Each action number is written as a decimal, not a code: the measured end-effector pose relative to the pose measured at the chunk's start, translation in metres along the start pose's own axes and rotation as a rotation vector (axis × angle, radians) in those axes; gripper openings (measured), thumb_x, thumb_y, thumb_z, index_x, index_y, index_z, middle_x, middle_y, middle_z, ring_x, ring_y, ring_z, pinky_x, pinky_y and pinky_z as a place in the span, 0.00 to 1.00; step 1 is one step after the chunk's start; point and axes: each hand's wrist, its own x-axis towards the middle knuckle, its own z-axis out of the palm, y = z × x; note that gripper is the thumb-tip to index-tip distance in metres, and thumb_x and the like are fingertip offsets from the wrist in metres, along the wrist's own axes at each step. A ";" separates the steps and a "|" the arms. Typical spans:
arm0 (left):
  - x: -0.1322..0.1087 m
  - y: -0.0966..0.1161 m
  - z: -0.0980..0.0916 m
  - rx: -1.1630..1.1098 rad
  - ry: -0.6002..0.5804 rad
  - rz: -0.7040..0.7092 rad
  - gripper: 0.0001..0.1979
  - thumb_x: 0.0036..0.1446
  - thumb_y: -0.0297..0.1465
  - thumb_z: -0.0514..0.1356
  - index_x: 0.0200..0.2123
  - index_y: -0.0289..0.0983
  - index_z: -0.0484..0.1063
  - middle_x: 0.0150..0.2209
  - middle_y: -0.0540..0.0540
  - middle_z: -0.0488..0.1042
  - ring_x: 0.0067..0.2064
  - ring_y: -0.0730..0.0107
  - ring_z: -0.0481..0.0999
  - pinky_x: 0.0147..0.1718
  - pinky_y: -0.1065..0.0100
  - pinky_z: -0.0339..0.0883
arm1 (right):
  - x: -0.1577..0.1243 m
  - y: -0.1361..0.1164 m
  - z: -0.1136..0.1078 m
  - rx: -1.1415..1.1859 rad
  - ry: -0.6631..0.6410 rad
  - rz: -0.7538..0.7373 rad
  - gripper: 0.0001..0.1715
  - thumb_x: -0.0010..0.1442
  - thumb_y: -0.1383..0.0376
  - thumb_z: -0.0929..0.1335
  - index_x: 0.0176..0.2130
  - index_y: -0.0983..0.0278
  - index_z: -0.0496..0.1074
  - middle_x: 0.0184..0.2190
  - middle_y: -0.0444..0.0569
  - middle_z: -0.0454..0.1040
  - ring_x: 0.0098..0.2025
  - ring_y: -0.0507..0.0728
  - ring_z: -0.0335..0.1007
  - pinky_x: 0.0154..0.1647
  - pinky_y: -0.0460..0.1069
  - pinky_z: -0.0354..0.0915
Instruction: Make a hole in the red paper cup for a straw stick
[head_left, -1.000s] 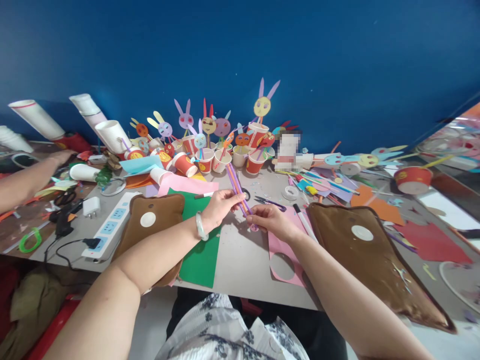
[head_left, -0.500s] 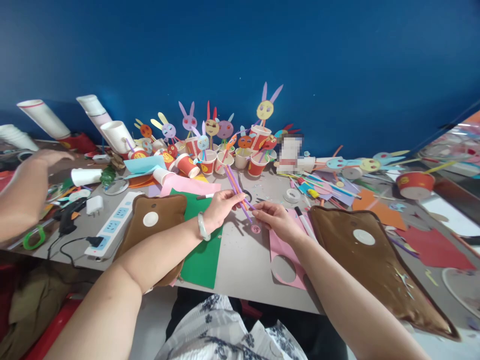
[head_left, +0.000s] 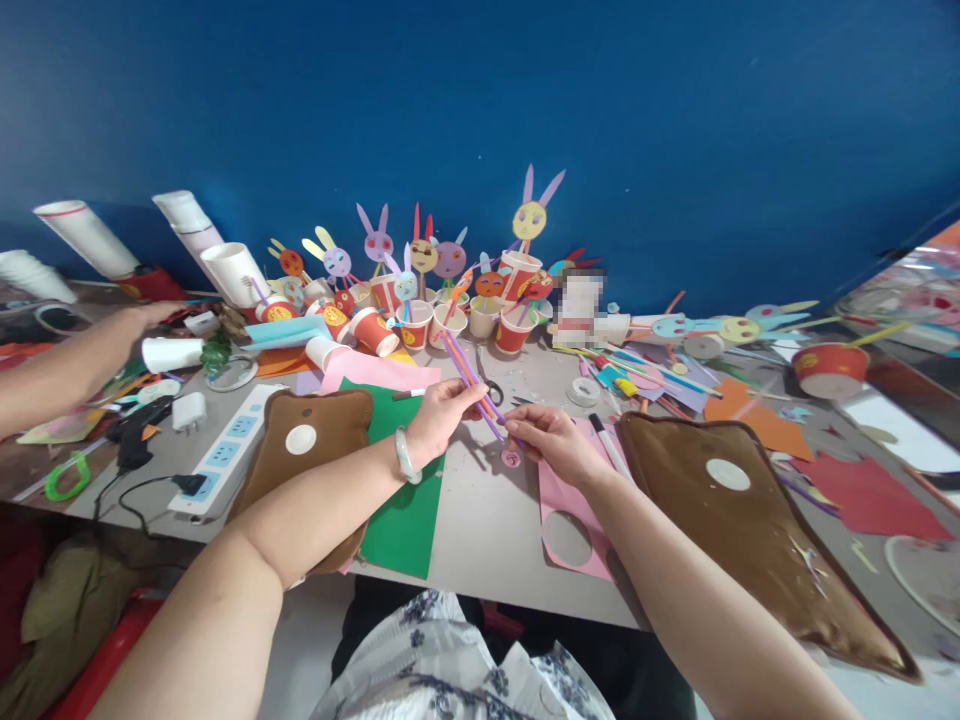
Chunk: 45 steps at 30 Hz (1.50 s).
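Above the grey table, my left hand (head_left: 444, 412) pinches a small bundle of thin purple and orange sticks (head_left: 466, 368); whether they are straws or pipe cleaners I cannot tell. The bundle slants from upper left to lower right. My right hand (head_left: 546, 432) is closed on the end of a purple one, with thumb and forefinger together. Just below the sticks lies a small pink round piece (head_left: 511, 456) with dark marks. Black-handled scissors (head_left: 492, 390) lie behind my fingers, partly hidden. A green sheet (head_left: 405, 500) is under my left wrist, a pink sheet with a round hole (head_left: 553, 490) by my right.
Paper cups with rabbit-faced figures (head_left: 424, 256) stand along the blue wall. Brown cushions (head_left: 705, 480) flank my arms. A power strip (head_left: 225, 450), a glue gun (head_left: 136, 440) and a tape roll (head_left: 585, 391) lie about. Another person's arm (head_left: 75, 360) reaches in at left.
The sticks have shifted slightly toward the upper left between my hands. At the left, the other person's arm has stretched further across the table, its hand now farther right.
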 end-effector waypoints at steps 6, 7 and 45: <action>-0.001 0.000 0.002 -0.013 -0.007 0.009 0.21 0.42 0.45 0.72 0.27 0.33 0.74 0.25 0.50 0.74 0.28 0.74 0.73 0.34 0.68 0.69 | -0.003 -0.006 0.007 -0.015 0.023 -0.005 0.22 0.52 0.48 0.75 0.34 0.64 0.73 0.20 0.43 0.73 0.18 0.48 0.63 0.20 0.45 0.57; -0.001 -0.001 0.002 -0.012 -0.009 0.015 0.21 0.42 0.44 0.72 0.27 0.33 0.74 0.25 0.50 0.74 0.28 0.74 0.73 0.34 0.68 0.69 | -0.004 -0.006 0.008 -0.022 0.025 -0.007 0.22 0.52 0.48 0.75 0.33 0.64 0.72 0.19 0.43 0.72 0.19 0.49 0.63 0.20 0.45 0.57; -0.003 0.001 0.000 0.100 -0.093 -0.005 0.20 0.40 0.45 0.71 0.24 0.33 0.75 0.23 0.49 0.73 0.25 0.77 0.66 0.27 0.70 0.57 | 0.016 -0.002 -0.043 -1.594 0.356 0.123 0.14 0.58 0.67 0.64 0.44 0.67 0.73 0.44 0.61 0.74 0.47 0.66 0.69 0.45 0.56 0.56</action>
